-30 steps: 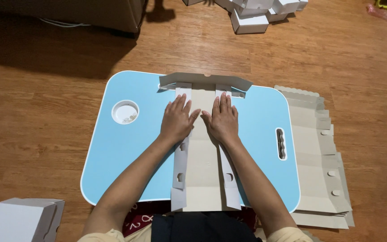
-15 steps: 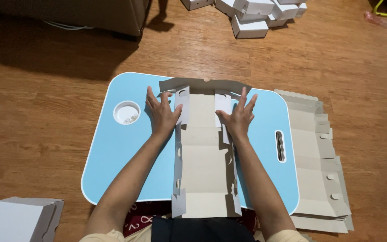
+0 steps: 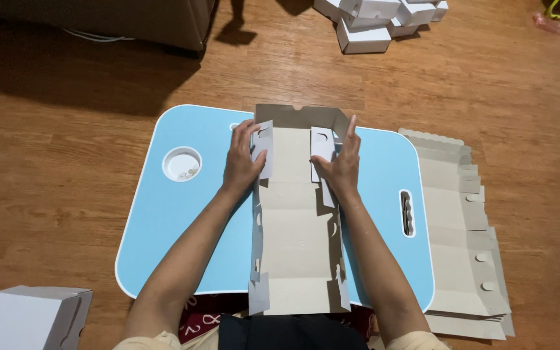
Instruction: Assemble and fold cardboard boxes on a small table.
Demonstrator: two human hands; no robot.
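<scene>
A light blue worktop (image 3: 183,220) sits on a wooden floor (image 3: 66,162). A flat cardboard box blank (image 3: 296,233) lies at its centre; its upper-left round recess (image 3: 181,164) holds, perhaps, small bits.
</scene>
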